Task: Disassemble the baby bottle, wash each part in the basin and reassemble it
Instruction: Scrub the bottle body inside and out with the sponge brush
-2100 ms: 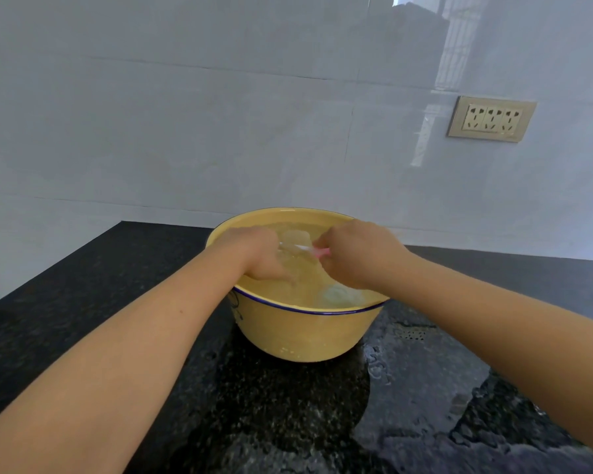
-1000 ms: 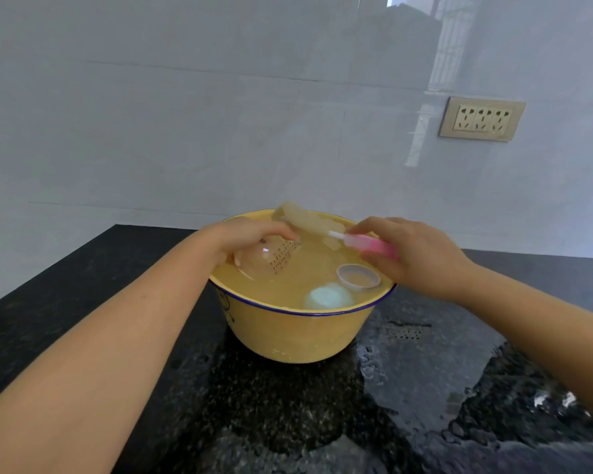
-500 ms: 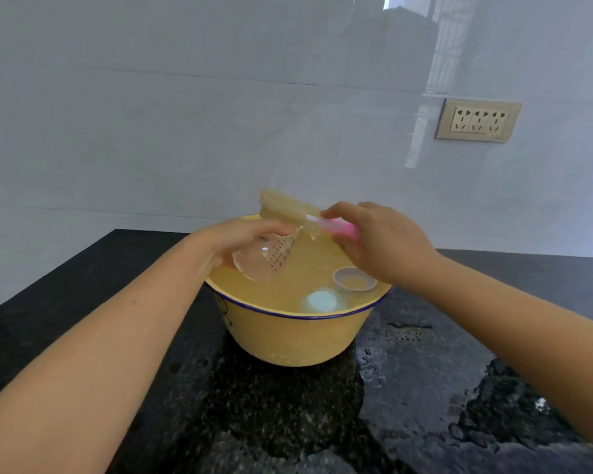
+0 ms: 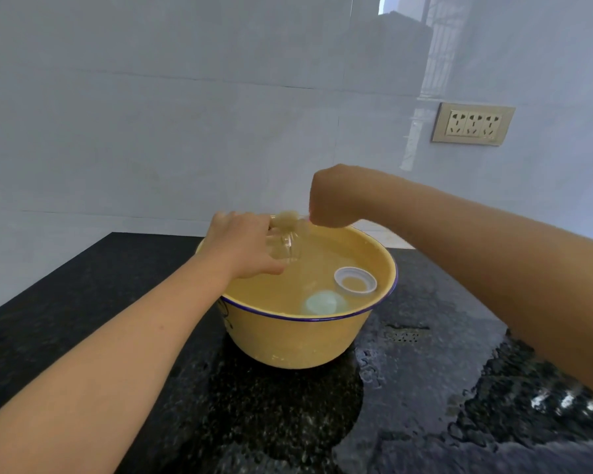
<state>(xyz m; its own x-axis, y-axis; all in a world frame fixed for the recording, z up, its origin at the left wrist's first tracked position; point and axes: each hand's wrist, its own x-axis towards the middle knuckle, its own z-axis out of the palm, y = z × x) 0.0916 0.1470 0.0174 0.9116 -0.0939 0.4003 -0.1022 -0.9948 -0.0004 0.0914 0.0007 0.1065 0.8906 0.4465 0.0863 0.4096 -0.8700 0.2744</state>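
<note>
Right fist (image 4: 336, 200) on brush (image 4: 288, 218) over bottle (image 4: 285, 249)

Just the one camera here, a wide-angle worn on the person's head, looking forward and down so the bare forearms come in from the lower left and the right edge, and the left hand (image 4: 243, 244) and right hand (image 4: 336, 200) meet around mid-frame. It sits pretty close above the round yellow enamel-looking basin with the blue rim (image 4: 298, 340) on the speckled black stone counter (image 4: 83, 302), and faces the glossy pale tiled wall (image 4: 151, 131) straight behind, with the beige three-gang wall socket (image 4: 473, 124) off in the upper right.
</note>
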